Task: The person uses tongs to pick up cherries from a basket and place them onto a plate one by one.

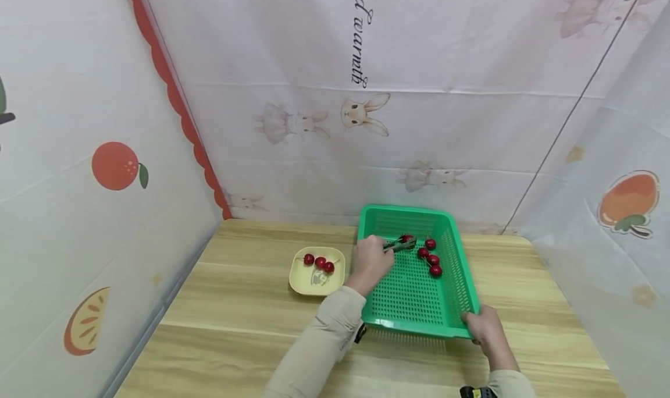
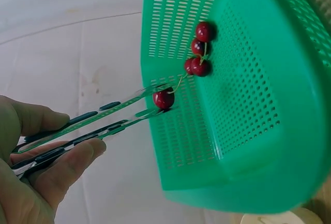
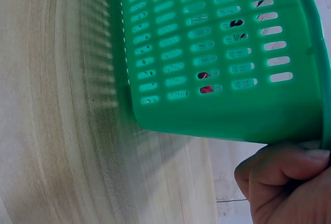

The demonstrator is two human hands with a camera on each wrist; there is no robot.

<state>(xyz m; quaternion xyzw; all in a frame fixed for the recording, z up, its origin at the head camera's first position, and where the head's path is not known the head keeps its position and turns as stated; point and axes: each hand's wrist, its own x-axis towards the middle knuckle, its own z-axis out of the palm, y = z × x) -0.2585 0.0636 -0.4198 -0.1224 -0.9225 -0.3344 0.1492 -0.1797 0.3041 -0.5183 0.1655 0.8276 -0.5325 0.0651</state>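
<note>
In the head view my left hand (image 1: 373, 261) reaches over the left side of a green plastic basket (image 1: 413, 326). It pinches a pair of slim tongs (image 1: 402, 245) between thumb and fingers. Seen from the left wrist, one red cherry (image 2: 164, 100) with a thin stem sits between the tong tips, inside the basket. Several other cherries (image 2: 201, 68) lie together near the far wall there. My right hand (image 1: 488, 329) grips the basket's near right corner, the thumb on top of the rim and the fingers curled beneath, as the right wrist view shows.
Left of the basket, a small pale yellow dish (image 1: 302, 287) holds three cherries (image 1: 320, 262) in a row. Both stand on a wood-grain table (image 1: 225, 311). Printed cloth walls (image 1: 314, 54) rise behind the table and along its sides.
</note>
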